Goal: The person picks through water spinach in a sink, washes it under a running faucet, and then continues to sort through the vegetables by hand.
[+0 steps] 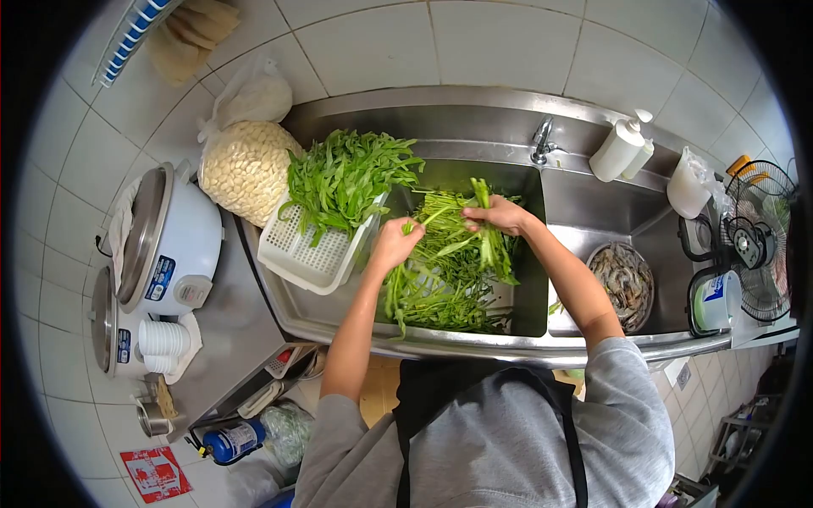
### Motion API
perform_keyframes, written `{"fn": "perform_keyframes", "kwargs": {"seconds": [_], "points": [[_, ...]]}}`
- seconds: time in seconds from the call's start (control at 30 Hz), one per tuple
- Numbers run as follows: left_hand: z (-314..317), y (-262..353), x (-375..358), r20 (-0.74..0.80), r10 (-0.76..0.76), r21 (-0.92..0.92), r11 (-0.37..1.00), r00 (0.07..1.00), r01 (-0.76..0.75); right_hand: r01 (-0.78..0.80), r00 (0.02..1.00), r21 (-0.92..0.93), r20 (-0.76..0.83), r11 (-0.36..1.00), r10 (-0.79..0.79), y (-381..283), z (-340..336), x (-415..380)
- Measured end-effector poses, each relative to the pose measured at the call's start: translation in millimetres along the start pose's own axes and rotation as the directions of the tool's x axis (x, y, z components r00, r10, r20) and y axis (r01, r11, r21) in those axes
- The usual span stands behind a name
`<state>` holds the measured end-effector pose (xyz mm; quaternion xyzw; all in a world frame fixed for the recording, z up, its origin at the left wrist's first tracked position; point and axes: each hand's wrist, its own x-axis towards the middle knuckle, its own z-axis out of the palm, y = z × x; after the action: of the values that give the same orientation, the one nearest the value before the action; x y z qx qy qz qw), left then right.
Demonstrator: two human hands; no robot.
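Long-stemmed leafy greens that look like water spinach (449, 296) fill the left sink basin (529, 186). Above them, my left hand (396, 243) is closed on a green stem, its fingers pinched together. To its right, my right hand (498, 215) grips a small bunch of the same greens (493, 254), leaves hanging down and stem ends sticking up past the fingers. Beside the basin on the left, a white perforated basket (315, 262) holds a heap of leafy tops (347, 173) in its far part.
Shrimp lie in a round bowl (622, 284) in the right basin, near a faucet (542, 140). White pump bottles (618, 151) stand behind. At left are a bag of pale peeled cloves or nuts (247, 165) and large rice cookers (182, 245). A black fan (754, 241) stands right.
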<state>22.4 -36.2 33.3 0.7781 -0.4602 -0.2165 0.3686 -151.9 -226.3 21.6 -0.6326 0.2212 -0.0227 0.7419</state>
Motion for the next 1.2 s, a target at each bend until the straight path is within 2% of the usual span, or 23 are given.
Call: {"fn": "perform_keyframes", "kwargs": {"seconds": [0.03,0.07,0.13,0.17,0.2,0.23,0.3,0.33,0.43,0.5,0.57,0.6,0.63,0.7,0.77,0.83,1.0,1.07,1.1,1.17,1.2], "points": [[-3.7,-4.1,-4.6,0.0,0.0,0.0,1.0,1.0,0.0,-0.108,0.992,0.081,-0.051,0.991,0.112,11.9,-12.6,2.2],[-7.4,-7.9,-8.8,0.032,-0.079,0.107,0.991,0.996,0.075,-0.073,0.993,0.211,-0.074,0.975,0.09,26.0,-27.2,5.3],[-13.2,-2.0,-16.8,0.09,-0.268,0.307,0.924,0.959,0.229,-0.106,0.971,0.267,-0.18,0.958,0.158,32.8,-43.5,4.7],[-9.6,-1.3,-21.3,0.09,-0.275,0.305,0.923,0.957,0.236,-0.128,0.952,0.325,-0.225,0.937,0.208,33.3,-48.7,4.4],[-4.1,0.7,-24.1,0.052,-0.213,0.31,0.932,0.976,0.187,-0.173,0.94,0.42,-0.198,0.891,0.277,31.5,-52.0,2.7],[0.5,7.4,-25.2,0.015,-0.148,0.319,0.938,0.989,0.135,-0.175,0.941,0.419,-0.197,0.891,0.277,28.5,-53.3,1.7],[15.6,23.3,-22.7,0.165,-0.17,0.322,0.94,0.972,0.11,-0.098,0.989,0.588,-0.034,0.803,0.146,22.1,-54.0,-2.9],[25.3,29.9,-21.7,0.202,-0.12,0.29,0.955,0.972,0.058,-0.084,0.996,0.604,0.023,0.793,0.088,13.0,-47.4,-9.2],[49.2,49.8,-16.7,0.225,0.005,0.212,0.976,0.974,-0.054,-0.081,0.995,0.643,0.094,0.762,0.027,3.6,-33.7,-6.5],[58.2,58.1,-13.5,0.214,0.026,0.18,0.982,0.977,-0.065,-0.059,0.998,0.663,0.045,0.746,0.038,3.7,-26.0,-0.1],[63.4,60.1,-7.4,0.139,0.052,0.266,0.96,0.989,-0.088,-0.06,0.997,0.621,0.0,0.781,0.076,4.2,-22.5,6.5],[62.7,56.0,-3.7,0.124,0.046,0.277,0.958,0.991,-0.079,-0.047,0.992,0.565,-0.07,0.824,0.104,1.8,-16.9,6.3],[60.3,50.7,-0.9,0.128,0.049,0.279,0.957,0.991,-0.083,-0.042,0.992,0.568,-0.073,0.822,0.102,-1.6,-15.7,1.9],[49.5,42.6,3.2,0.145,-0.038,0.191,0.982,0.989,0.009,-0.064,0.984,0.15,-0.153,0.987,0.087,-7.4,-15.7,-5.1],[37.2,38.9,5.6,0.164,-0.051,0.139,0.99,0.985,0.028,-0.053,0.982,0.112,-0.174,0.992,0.072,-6.7,-17.8,-5.7],[28.3,36.7,8.1,0.177,-0.066,0.11,0.993,0.982,0.047,-0.07,0.987,-0.029,-0.144,0.997,0.065,-16.4,-14.6,-11.9],[23.1,23.2,12.7,0.199,-0.019,0.059,0.998,0.98,0.008,-0.103,0.979,-0.007,-0.177,0.995,0.101,-20.0,-13.7,-4.0],[23.4,20.0,9.5,0.111,0.041,-0.15,0.988,0.993,-0.024,-0.261,0.927,-0.115,-0.309,0.959,0.215,-53.2,-0.5,-23.2],[22.5,20.3,9.4,0.11,0.041,-0.15,0.988,0.993,-0.024,-0.261,0.926,-0.116,-0.309,0.958,0.215,-44.3,-3.1,-16.6],[20.0,22.7,9.0,0.147,-0.045,-0.105,0.993,0.988,0.061,-0.085,0.936,-0.022,-0.343,0.996,0.072,-19.3,-9.4,1.8],[19.8,25.7,7.7,0.144,-0.048,-0.107,0.992,0.988,0.064,-0.087,0.937,-0.024,-0.34,0.996,0.074,-19.0,-6.1,3.2]]}}
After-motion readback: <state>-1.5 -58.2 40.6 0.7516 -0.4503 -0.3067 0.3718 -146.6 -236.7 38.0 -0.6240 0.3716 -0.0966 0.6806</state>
